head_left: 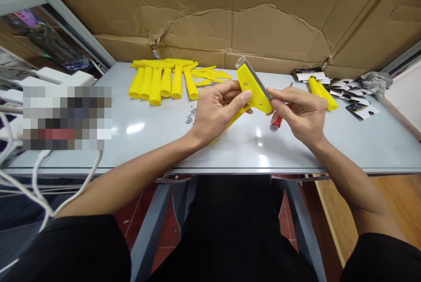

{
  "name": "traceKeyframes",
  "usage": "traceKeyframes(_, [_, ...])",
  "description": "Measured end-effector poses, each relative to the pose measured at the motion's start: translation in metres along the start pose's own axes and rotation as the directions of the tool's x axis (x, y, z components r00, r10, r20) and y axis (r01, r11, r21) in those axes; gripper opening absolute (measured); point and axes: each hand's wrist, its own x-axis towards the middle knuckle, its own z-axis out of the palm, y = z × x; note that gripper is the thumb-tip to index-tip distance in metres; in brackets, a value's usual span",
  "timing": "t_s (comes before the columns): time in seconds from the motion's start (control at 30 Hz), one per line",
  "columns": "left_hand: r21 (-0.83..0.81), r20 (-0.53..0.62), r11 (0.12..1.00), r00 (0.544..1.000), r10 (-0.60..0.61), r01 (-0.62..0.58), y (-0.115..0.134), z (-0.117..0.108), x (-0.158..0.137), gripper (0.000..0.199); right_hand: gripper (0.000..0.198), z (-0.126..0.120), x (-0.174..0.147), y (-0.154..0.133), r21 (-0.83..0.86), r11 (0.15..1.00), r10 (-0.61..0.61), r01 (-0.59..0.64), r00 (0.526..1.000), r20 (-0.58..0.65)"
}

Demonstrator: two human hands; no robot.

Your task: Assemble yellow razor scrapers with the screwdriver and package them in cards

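A yellow scraper (pixel 252 88) with a metal blade along its head is held up over the table, tilted, its handle pointing down to the lower left. My left hand (pixel 217 107) is closed around the scraper just below the head, thumb on its face. At the right end of the blade (pixel 258 78), my right hand (pixel 301 108) pinches the scraper's edge between thumb and fingers. Behind those fingers shows a screwdriver with a red handle (pixel 278 122); whether it lies on the table or is tucked in the hand, I cannot tell. Two small screws or rivets show in the scraper's head.
Several yellow scraper handles (pixel 155 87) and flat yellow pieces (pixel 212 73) lie at the back left. Small metal screws (pixel 190 116) sit near my left hand. Two yellow handles (pixel 324 93), black-and-white cards (pixel 362 110) and a grey cloth (pixel 376 82) are right. White cables (pixel 42 172) hang left.
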Motion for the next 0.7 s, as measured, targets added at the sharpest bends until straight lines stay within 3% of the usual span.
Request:
traceKeyframes(0.17, [-0.01,-0.012,1.0,1.0,0.009,-0.009,-0.0007,-0.0007,0.001,0.048,0.027,-0.0013,0.0005,0.0034,0.027,0.999,-0.047,0.047,0.999,-0.014])
traceKeyframes(0.33, [-0.031,-0.028,0.999,0.999,-0.023,0.022,0.0009,-0.0009,0.0012,0.05,0.021,0.0024,0.0002,-0.0013,-0.07,0.989,-0.14,0.134,0.985,-0.099])
traceKeyframes(0.7, [-0.046,-0.008,0.999,1.0,0.004,-0.005,0.0005,-0.0016,0.0028,0.047,0.031,0.0023,0.0018,0.0034,0.065,0.998,-0.022,0.025,0.998,-0.051])
